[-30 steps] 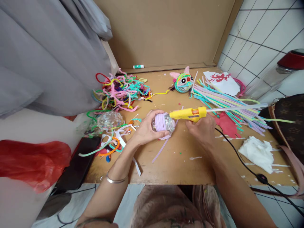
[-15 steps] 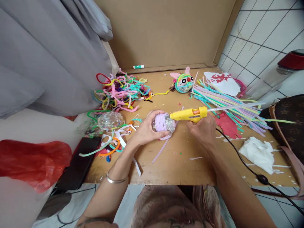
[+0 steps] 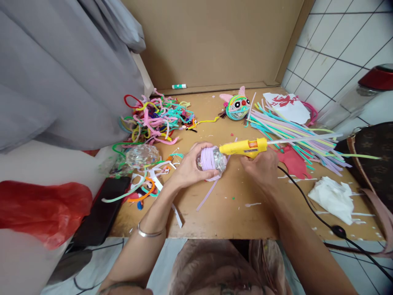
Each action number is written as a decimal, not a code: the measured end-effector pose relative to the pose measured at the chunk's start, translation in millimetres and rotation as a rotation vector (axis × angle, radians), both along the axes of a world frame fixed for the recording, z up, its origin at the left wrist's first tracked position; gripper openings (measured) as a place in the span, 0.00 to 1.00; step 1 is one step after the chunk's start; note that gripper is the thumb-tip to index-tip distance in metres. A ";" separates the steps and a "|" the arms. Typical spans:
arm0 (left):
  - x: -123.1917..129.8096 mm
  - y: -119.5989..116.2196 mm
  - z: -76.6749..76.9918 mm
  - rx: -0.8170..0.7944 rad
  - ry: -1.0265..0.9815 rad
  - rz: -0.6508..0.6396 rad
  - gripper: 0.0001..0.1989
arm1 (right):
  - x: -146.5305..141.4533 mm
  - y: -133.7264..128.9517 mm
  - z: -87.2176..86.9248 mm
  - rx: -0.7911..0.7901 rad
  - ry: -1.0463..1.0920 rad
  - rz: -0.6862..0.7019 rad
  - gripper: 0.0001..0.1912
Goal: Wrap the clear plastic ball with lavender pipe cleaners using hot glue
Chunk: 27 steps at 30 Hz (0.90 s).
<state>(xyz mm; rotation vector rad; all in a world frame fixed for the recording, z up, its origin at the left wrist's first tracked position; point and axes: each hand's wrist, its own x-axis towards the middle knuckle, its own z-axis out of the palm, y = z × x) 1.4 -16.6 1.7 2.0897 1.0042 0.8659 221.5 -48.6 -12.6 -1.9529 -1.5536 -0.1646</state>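
My left hand [image 3: 192, 164] is closed around a clear plastic ball [image 3: 220, 159] partly wrapped in rows of lilac pipe cleaner [image 3: 208, 159]. A loose end of that pipe cleaner trails down over the table. In my right hand [image 3: 260, 166] is a yellow hot glue gun [image 3: 245, 148], with a long clear glue stick [image 3: 302, 139] poking out of its back. The gun's nozzle is at the ball's upper edge, beside the lilac rows; whether it touches, I cannot tell.
Tangled pipe cleaners [image 3: 153, 116] lie back left, straight ones [image 3: 288, 131] at right. A decorated ball with pink ears [image 3: 238, 107] stands behind. Another clear ball [image 3: 143, 155], a black phone [image 3: 102, 211], crumpled tissue [image 3: 333, 198], the gun's cord [image 3: 307, 200] and a brown bag [image 3: 371, 159] surround the workspace.
Almost nothing differs. The glue gun has shifted very slightly to the left, while the ball stays in my left hand.
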 end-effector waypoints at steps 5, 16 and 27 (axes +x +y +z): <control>0.0 -0.3 0.2 -0.005 -0.006 -0.008 0.34 | 0.8 0.6 2.9 -0.011 0.013 0.007 0.07; -0.1 -0.7 2.3 -0.007 0.008 0.000 0.34 | 1.8 0.1 3.0 0.037 0.055 0.033 0.05; 0.4 -1.7 2.6 -0.009 0.012 0.004 0.34 | -1.2 -0.5 1.6 0.064 0.070 -0.006 0.05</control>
